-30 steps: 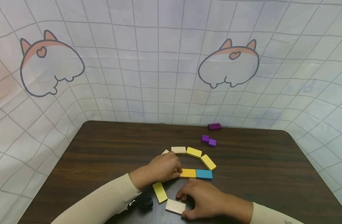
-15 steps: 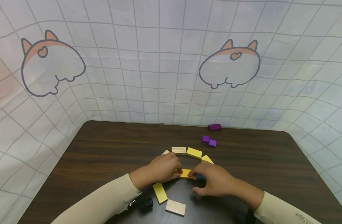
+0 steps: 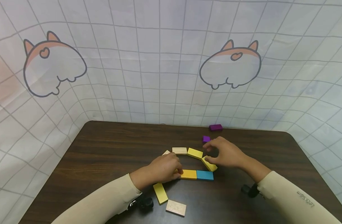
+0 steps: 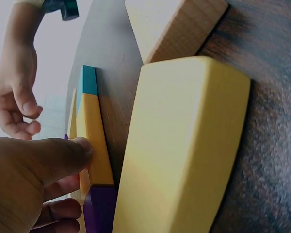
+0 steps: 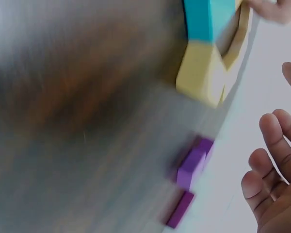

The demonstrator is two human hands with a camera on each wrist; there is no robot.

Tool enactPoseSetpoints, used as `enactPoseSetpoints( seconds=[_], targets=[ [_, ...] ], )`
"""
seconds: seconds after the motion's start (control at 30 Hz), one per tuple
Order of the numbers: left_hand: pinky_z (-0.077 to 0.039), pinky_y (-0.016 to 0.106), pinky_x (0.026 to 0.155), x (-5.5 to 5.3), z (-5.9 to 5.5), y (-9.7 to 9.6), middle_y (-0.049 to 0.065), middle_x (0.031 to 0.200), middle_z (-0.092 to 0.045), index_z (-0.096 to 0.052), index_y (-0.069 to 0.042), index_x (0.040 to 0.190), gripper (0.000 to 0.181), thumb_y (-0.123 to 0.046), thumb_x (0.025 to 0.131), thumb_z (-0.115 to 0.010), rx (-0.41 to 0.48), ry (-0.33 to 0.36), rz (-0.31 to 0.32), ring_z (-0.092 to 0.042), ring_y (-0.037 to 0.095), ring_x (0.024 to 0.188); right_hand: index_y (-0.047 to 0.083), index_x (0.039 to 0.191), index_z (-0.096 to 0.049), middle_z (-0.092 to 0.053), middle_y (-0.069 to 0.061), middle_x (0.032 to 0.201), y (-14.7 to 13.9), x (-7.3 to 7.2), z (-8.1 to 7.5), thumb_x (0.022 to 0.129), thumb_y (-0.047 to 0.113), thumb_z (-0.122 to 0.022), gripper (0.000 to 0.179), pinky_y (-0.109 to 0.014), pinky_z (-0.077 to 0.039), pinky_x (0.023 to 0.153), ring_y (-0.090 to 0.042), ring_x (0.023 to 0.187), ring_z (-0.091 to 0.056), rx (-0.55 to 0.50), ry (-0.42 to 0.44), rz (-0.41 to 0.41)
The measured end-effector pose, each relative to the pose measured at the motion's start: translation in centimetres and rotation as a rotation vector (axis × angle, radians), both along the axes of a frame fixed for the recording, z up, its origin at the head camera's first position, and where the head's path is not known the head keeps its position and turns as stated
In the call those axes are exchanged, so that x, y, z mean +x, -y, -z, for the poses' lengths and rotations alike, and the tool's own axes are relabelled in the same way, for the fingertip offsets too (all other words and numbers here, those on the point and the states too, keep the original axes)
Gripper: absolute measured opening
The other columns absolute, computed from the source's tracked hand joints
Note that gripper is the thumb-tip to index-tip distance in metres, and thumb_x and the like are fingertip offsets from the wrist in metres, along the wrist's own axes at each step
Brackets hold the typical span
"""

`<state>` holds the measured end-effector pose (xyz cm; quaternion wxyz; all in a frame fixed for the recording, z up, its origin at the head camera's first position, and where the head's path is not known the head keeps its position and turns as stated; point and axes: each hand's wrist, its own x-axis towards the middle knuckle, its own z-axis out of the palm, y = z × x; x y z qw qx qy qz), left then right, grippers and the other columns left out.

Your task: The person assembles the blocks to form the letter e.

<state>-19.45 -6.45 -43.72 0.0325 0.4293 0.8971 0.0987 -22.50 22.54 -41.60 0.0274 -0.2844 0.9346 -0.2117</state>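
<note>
My left hand (image 3: 163, 168) pinches an orange block (image 3: 189, 174) between thumb and fingers. A blue block (image 3: 205, 175) lies end to end with it on the right. In the left wrist view, a dark purple block (image 4: 101, 208) adjoins its other end. My right hand (image 3: 227, 153) hovers, fingers spread and holding nothing, by the yellow block (image 3: 209, 164) at the row's right end. One purple cube (image 3: 206, 139) shows just beyond its fingertips. The other purple cube (image 5: 190, 170) is covered by that hand in the head view but shows in the right wrist view.
An arc of blocks, with a grooved pale block (image 3: 179, 151) and a yellow block (image 3: 195, 153), curves behind the row. Nearer lie another yellow block (image 3: 160, 193) and a plain wooden block (image 3: 176, 207). A longer purple block (image 3: 216, 127) sits at the table's back edge.
My right hand has left the plain wooden block and moved away from me, passing over the blue block towards the purple cubes. My left hand has stayed at the orange block.
</note>
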Motion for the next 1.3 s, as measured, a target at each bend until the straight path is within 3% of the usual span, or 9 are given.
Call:
enactPoseSetpoints(
  seconds=[0.3, 0.53, 0.8, 1.3],
  targets=[
    [-0.051, 0.026, 0.076, 0.0, 0.0, 0.1, -0.012, 0.092, -0.07, -0.083, -0.023, 0.097, 0.008, -0.027, 0.091, -0.08, -0.008, 0.003, 0.002, -0.058, 0.009, 0.091, 0.006, 0.123, -0.071, -0.07, -0.005, 0.11, -1.9, -3.7, -0.1, 0.089, 0.032, -0.081, 0.044, -0.052, -0.049, 0.093, -0.029, 0.109, -0.058, -0.002, -0.031, 0.08],
    [-0.051, 0.026, 0.076, 0.1, 0.0, 0.0, -0.012, 0.094, -0.07, -0.083, -0.024, 0.097, 0.007, -0.028, 0.091, -0.08, -0.008, -0.004, -0.004, -0.058, 0.009, 0.091, 0.005, 0.132, -0.067, -0.067, -0.01, 0.12, -2.7, -5.4, -0.2, 0.09, 0.032, -0.079, 0.051, -0.057, -0.046, 0.099, -0.034, 0.119, -0.053, 0.044, 0.013, 0.176],
    [-0.051, 0.026, 0.077, 0.1, 0.0, 0.1, -0.012, 0.094, -0.07, -0.083, -0.024, 0.098, 0.008, -0.028, 0.091, -0.08, -0.017, -0.004, -0.01, -0.058, 0.009, 0.092, 0.0, 0.135, -0.064, -0.063, -0.019, 0.132, -3.5, -7.7, 0.6, 0.093, 0.026, -0.074, 0.05, -0.061, -0.038, 0.107, -0.042, 0.129, -0.05, 0.044, 0.003, 0.183],
    [-0.051, 0.026, 0.077, 0.0, 0.1, 0.1, -0.012, 0.094, -0.069, -0.083, -0.024, 0.098, 0.008, -0.029, 0.092, -0.08, -0.021, 0.0, -0.014, -0.057, 0.009, 0.093, -0.004, 0.141, -0.056, -0.055, -0.027, 0.142, -4.9, -10.7, 2.4, 0.095, 0.025, -0.07, 0.057, -0.062, -0.036, 0.109, -0.047, 0.133, -0.047, 0.118, 0.024, 0.22]
  ],
)
